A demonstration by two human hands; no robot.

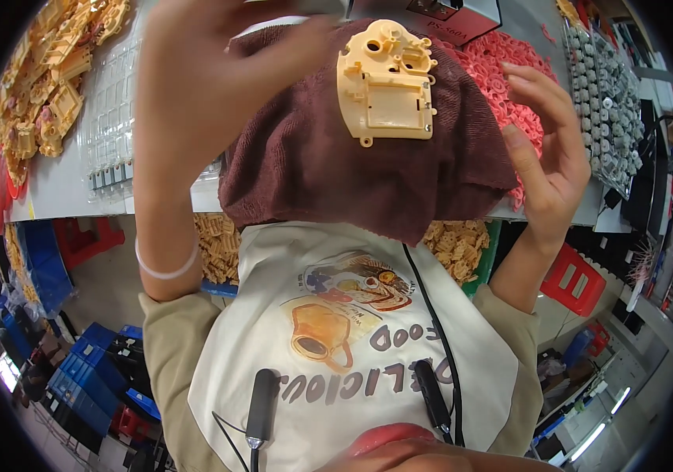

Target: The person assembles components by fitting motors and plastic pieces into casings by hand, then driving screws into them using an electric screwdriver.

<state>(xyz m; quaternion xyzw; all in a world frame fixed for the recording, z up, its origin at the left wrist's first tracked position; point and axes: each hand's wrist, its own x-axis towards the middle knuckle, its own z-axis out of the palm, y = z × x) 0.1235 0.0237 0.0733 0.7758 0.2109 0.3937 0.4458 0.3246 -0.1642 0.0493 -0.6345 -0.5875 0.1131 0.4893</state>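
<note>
A cream-yellow moulded plastic housing (390,86) lies on a folded brown towel (297,157). A rectangular recess, round holes and small screw posts show on its upper face. My left hand (206,86), smeared by motion, is raised to the left of the housing, apart from it. Its thumb stretches away from the fingers, which the top edge partly cuts off; I see nothing held. To the right of the towel, my right hand (553,149) hovers beside a heap of pink plastic rings (501,63). Its fingers are bent and apart from the thumb, with nothing visible between them.
More cream housings (49,79) are piled at far left, beside clear trays (110,118) with small metal-looking parts. Bagged grey parts (604,110) lie at right. A red-and-black box (450,20) stands at the back. Small cream pieces (458,248) fill a bin below the table edge.
</note>
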